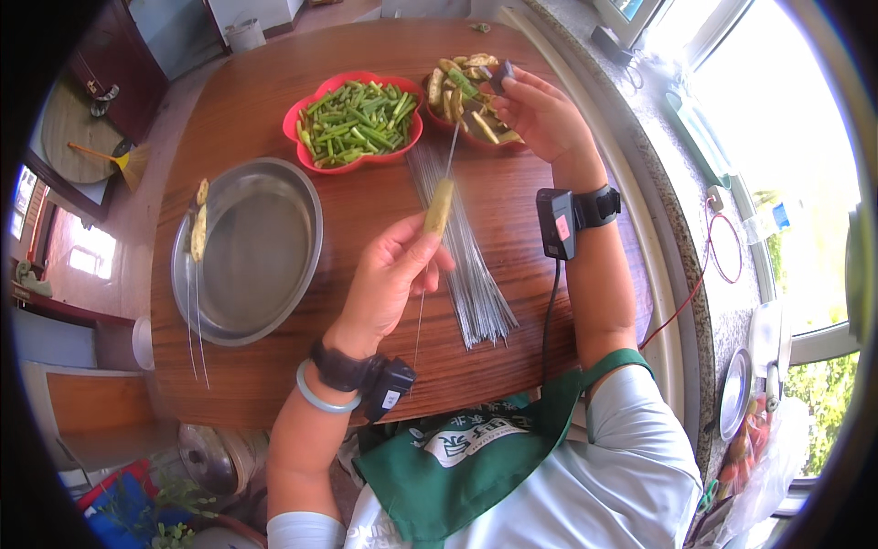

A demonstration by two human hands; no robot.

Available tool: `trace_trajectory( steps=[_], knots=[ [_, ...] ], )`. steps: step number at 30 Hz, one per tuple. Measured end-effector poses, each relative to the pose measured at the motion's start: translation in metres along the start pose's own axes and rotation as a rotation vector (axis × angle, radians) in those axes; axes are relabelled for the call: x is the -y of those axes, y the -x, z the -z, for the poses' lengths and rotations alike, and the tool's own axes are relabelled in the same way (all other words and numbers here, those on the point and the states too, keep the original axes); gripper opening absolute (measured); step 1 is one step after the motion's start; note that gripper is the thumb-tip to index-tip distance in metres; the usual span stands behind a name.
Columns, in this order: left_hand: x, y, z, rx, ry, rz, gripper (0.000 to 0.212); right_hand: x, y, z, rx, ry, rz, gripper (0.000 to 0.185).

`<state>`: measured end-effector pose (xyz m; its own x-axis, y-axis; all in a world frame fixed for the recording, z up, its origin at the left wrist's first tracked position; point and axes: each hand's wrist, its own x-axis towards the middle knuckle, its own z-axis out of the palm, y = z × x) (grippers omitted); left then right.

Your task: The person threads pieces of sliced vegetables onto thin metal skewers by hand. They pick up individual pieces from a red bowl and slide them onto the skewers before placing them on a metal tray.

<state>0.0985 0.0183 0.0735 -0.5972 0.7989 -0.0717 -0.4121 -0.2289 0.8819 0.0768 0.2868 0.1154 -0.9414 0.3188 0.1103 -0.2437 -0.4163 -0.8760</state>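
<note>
My left hand holds a metal skewer with one pale green vegetable piece threaded on it, its point facing up and away. My right hand pinches a dark purple-skinned piece, apparently eggplant, above a red bowl of cut eggplant pieces. Left of that bowl stands a red scalloped bowl of cut green stalks. A bundle of bare metal skewers lies on the table beyond and beside my left hand. Loaded skewers rest across the left rim of an oval metal tray.
The brown wooden table carries all these things. On the right, a granite windowsill holds a red cable, a metal plate and plastic bags. A black cable hangs from the device at my right wrist.
</note>
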Motion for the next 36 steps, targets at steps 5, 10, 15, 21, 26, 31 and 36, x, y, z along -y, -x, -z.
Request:
trace_trajectory(
  steps=[5, 10, 15, 21, 26, 31, 36],
  knots=[
    [-0.001, 0.002, 0.003, -0.010, -0.047, -0.004, 0.030, -0.002, 0.012, -0.042, 0.140, -0.011, -0.119, 0.013],
    [-0.001, 0.001, 0.002, -0.003, -0.041, -0.041, 0.030, -0.007, 0.012, -0.040, 0.293, -0.094, -0.182, 0.015],
    [-0.002, 0.001, 0.001, -0.009, -0.042, -0.064, 0.030, -0.005, 0.013, -0.041, 0.369, -0.160, -0.279, 0.017],
    [-0.004, 0.002, -0.001, -0.012, -0.024, -0.070, 0.029, -0.007, 0.014, -0.041, 0.341, -0.155, -0.286, 0.025],
    [-0.004, 0.002, -0.001, -0.010, -0.021, -0.064, 0.029, -0.008, 0.016, -0.043, 0.322, -0.122, -0.254, 0.022],
    [-0.004, 0.002, -0.002, -0.011, -0.016, -0.054, 0.028, -0.011, 0.011, -0.034, 0.358, -0.062, -0.279, 0.013],
    [-0.002, 0.001, 0.001, -0.022, -0.009, -0.085, 0.028, -0.016, 0.014, -0.038, 0.376, -0.004, -0.298, 0.013]
  ],
)
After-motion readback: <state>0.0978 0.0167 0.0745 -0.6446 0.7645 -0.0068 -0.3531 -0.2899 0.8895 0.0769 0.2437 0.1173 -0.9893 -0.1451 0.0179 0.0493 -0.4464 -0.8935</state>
